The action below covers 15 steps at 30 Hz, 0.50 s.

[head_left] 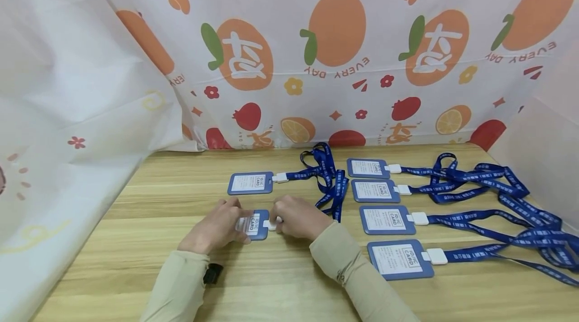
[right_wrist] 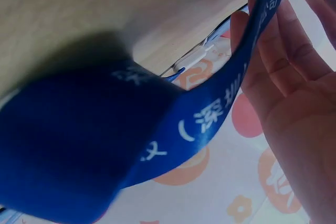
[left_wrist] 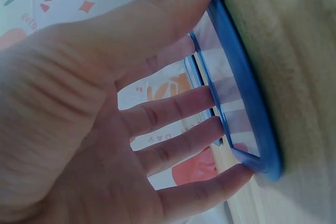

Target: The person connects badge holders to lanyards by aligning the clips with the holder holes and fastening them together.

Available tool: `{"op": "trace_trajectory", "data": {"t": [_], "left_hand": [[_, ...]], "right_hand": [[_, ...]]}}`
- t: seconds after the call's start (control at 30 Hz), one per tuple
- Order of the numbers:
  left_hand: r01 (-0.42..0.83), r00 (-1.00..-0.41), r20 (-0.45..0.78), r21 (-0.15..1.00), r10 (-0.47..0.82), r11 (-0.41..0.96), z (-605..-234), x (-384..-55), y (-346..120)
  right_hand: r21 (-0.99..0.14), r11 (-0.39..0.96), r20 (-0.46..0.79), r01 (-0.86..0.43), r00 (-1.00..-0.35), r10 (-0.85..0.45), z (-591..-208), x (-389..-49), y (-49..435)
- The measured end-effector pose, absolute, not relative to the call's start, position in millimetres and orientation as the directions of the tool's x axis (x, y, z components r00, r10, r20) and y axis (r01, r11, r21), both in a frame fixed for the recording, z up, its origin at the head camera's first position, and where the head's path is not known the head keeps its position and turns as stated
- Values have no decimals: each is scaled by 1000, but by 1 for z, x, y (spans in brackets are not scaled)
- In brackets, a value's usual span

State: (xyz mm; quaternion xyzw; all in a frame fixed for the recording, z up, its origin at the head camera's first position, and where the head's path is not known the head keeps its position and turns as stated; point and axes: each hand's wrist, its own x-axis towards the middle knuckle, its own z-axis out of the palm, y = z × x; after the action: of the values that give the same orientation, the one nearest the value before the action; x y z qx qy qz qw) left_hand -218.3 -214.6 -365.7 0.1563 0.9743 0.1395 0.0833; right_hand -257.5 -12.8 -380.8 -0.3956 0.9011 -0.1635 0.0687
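Observation:
A blue badge holder (head_left: 259, 224) with a white ID card lies flat on the wooden table, in front of the person. The left hand (head_left: 216, 225) holds it across its left part, thumb at the near edge and fingers at the far edge. In the left wrist view, those fingertips meet the blue frame (left_wrist: 244, 95). At the holder's right end, the right hand (head_left: 300, 216) pinches the white clip (head_left: 272, 225), partly covered by its fingers. A blue lanyard (right_wrist: 210, 114) with white lettering runs from the right hand's fingers toward the camera in the right wrist view.
Another badge holder (head_left: 250, 183) lies just beyond the hands, its lanyard (head_left: 332, 179) heaped to the right. Several more holders form a column at right, including the nearest one (head_left: 400, 260). Their lanyards (head_left: 538, 216) tangle toward the right edge. A fruit-print cloth (head_left: 289, 71) hangs behind.

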Motion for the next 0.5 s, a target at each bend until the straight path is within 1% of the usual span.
{"op": "trace_trajectory", "data": {"t": [0.5], "left_hand": [[266, -935, -140, 328, 325, 907, -366, -218, -215]], "right_hand": [[-367, 645, -27, -670, -685, -728, -379, -260, -9]]}}
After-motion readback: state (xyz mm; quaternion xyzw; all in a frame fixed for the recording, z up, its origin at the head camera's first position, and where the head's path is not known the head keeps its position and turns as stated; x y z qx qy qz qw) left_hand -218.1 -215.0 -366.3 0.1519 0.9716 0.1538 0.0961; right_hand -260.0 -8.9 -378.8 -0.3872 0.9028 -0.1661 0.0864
